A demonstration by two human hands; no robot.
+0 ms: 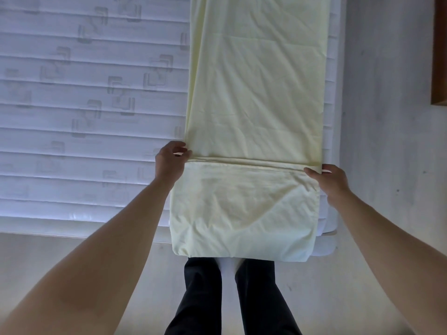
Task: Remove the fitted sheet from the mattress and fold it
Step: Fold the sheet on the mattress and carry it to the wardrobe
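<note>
The pale yellow fitted sheet (254, 105) lies as a long narrow strip along the right side of the bare white quilted mattress (84, 105). Its near end is folded over into a flap (242, 209) that reaches the mattress's front edge. My left hand (170, 160) pinches the left end of the flap's far edge between thumb and fingers. My right hand (330, 180) pinches the right end of that same edge, near the mattress's right side.
The mattress's front edge runs across just above my dark-trousered legs (229, 298). Pale floor (387, 117) lies to the right of the bed. A dark wooden piece of furniture (439, 56) stands at the far right edge.
</note>
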